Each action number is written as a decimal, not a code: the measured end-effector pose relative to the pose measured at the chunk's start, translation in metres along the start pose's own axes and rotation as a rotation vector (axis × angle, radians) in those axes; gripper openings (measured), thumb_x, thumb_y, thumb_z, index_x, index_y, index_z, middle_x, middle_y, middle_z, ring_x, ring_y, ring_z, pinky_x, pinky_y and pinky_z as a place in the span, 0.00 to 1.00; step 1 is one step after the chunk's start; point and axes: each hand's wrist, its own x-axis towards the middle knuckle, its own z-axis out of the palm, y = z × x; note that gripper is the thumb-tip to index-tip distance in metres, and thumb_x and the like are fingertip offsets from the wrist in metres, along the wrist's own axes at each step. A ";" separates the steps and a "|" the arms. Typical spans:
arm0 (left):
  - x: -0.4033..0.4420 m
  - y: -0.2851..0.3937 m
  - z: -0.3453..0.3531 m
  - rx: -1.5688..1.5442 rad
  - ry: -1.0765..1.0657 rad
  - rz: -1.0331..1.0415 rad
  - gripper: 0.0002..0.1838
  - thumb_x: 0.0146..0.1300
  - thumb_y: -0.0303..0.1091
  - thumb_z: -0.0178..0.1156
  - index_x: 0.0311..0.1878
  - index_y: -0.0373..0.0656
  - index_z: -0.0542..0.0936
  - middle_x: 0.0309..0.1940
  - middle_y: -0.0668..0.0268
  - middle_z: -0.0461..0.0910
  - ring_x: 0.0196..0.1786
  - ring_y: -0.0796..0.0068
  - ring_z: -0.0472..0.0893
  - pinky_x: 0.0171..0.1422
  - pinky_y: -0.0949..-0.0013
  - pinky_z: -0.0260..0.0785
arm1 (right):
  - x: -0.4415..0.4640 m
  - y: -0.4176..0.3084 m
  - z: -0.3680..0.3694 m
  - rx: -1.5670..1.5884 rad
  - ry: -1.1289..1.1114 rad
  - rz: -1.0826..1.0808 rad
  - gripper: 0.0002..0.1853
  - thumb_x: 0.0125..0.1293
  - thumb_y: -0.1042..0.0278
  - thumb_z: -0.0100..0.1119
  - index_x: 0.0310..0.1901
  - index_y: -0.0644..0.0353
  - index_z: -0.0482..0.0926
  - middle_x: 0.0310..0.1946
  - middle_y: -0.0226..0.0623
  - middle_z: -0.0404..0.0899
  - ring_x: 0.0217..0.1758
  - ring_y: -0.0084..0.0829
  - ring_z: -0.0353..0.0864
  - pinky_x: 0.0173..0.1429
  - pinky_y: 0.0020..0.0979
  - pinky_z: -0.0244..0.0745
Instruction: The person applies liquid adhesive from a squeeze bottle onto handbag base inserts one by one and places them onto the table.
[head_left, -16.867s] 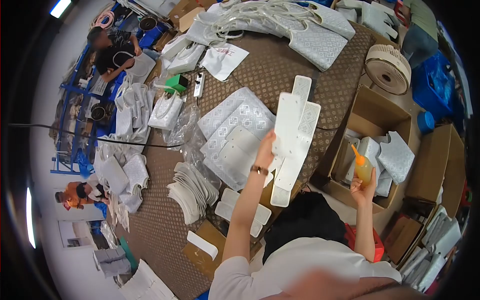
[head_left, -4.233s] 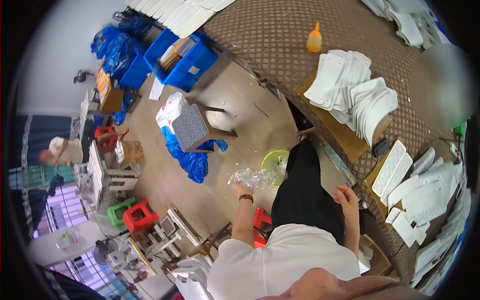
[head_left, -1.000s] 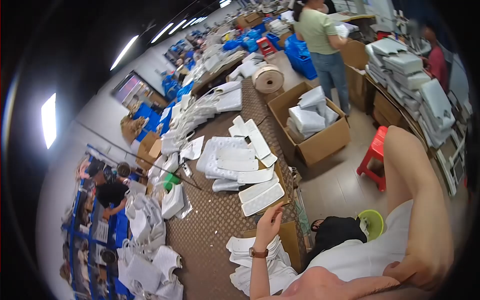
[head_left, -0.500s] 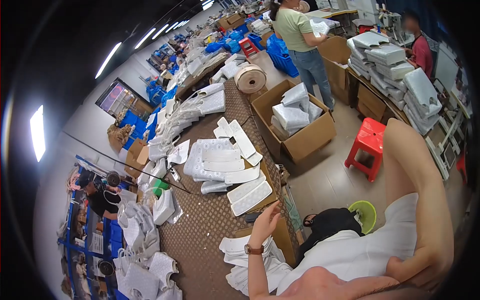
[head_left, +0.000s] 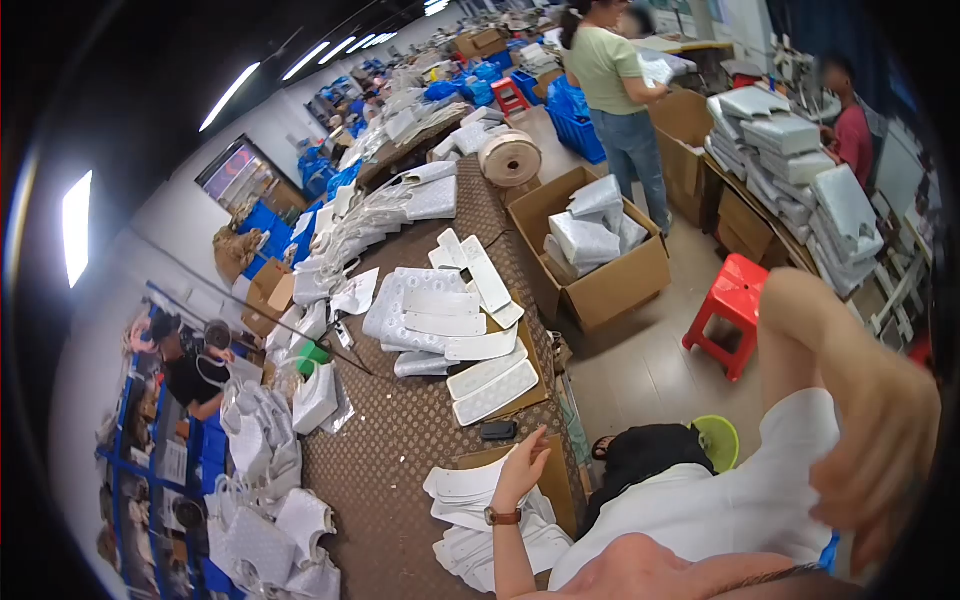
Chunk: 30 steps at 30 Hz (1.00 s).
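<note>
My left hand [head_left: 522, 470], with a brown-strapped watch [head_left: 503, 516] at the wrist, hovers open beside the table edge, fingers apart and holding nothing. Below it lies a loose pile of white flat cut pieces [head_left: 470, 550] on cardboard. A small black object [head_left: 498, 430] rests just beyond the fingertips. Farther up the table are white quilted panels [head_left: 488, 390] and a patterned white stack [head_left: 410, 300] with strips on top. Raised close to the camera, my right hand [head_left: 875, 450] has curled fingers, dim and partly blurred. Near it hangs a cord with a blue end [head_left: 828, 552]; whether the fingers touch it is unclear.
White bags [head_left: 265, 540] crowd the table's far side. A cardboard box [head_left: 615, 290] of wrapped white goods, a red stool [head_left: 728, 315] and a green basket [head_left: 717, 443] stand on the floor. One person [head_left: 615, 90] stands beyond; others work at left and right.
My right hand has risen from near my shoulder toward the camera, and the blue-ended cord has come into view. The left hand stays over the white pieces. The view has shifted slightly.
</note>
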 end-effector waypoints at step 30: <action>-0.050 -0.117 -0.066 -0.276 0.876 -0.660 0.16 0.66 0.28 0.54 0.57 0.42 0.76 0.43 0.58 0.82 0.45 0.68 0.82 0.50 0.70 0.72 | -0.460 0.635 0.430 0.733 -0.142 1.895 0.16 0.62 0.61 0.57 0.44 0.65 0.79 0.29 0.39 0.83 0.27 0.33 0.82 0.30 0.32 0.77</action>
